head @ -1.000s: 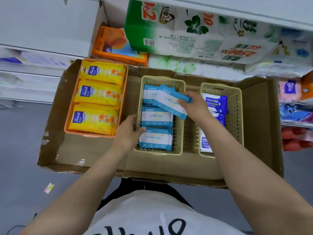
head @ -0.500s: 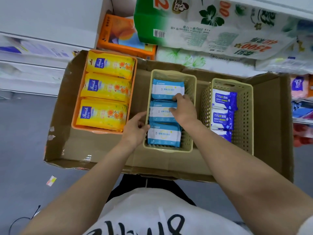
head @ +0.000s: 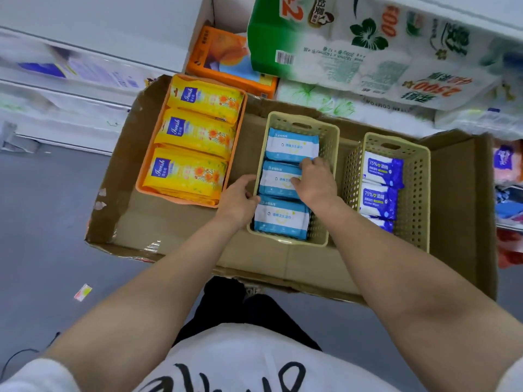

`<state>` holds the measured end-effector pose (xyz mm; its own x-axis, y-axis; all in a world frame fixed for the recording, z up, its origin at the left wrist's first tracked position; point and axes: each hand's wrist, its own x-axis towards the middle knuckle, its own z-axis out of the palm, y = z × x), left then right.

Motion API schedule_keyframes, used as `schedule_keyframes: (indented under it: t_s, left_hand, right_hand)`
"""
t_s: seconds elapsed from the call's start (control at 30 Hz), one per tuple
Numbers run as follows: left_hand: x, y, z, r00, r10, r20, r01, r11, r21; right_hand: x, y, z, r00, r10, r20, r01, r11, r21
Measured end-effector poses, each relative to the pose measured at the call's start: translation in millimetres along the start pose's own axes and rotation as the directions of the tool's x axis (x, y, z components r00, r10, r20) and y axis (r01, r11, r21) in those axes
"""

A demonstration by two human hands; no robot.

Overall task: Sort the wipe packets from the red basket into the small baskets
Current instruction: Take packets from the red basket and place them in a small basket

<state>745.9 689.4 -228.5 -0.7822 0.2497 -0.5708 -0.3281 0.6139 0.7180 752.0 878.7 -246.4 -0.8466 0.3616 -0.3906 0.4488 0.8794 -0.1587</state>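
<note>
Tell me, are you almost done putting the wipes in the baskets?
Nearly, it seems. Done: three yellow packets fill the orange basket, three light-blue packets lie in the middle basket, dark-blue alcohol wipes sit in the right basket. In hand: the right hand touches the middle light-blue packet, the left hand grips that basket's rim. No red basket shows, so what's left is unclear.

The scene was lit brightly and evenly from above, with only soft shadows. Motion blur was seen on the shelves [head: 65,77] at left; edges were bent by wide-angle distortion.
</note>
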Motion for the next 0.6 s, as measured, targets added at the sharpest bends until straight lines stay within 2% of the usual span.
schedule_keyframes:
  t_s: [0.17, 0.3, 0.43, 0.53, 0.6]
  left_hand:
    - [-25, 8, -23, 0.992, 0.065, -0.111, -0.056, 0.995, 0.087]
    - [-63, 0, -79, 0.95, 0.226, -0.215, -0.139, 0.924, 0.356]
    - [-107, -18, -153, 0.85, 0.388, -0.356, -0.148, 0.825, 0.545]
    - [-133, -33, -209, 0.748, 0.455, -0.484, -0.102, 0.799, 0.592]
    - [-146, -49, -244, 0.681, 0.485, -0.549, -0.084, 0.796, 0.599]
  right_hand:
    - [-13, -2, -33, 0.997, -0.054, 0.05, 0.054, 0.999, -0.001]
    - [-33, -16, -74, 0.982, -0.162, 0.1, 0.162, 0.987, 0.016]
    - [-64, -53, -108, 0.961, -0.271, 0.055, 0.271, 0.962, -0.005]
    - [-89, -100, -123, 0.923, -0.372, -0.1, 0.369, 0.928, -0.052]
    - [-107, -139, -125, 0.864, -0.462, -0.201, 0.461, 0.886, -0.057]
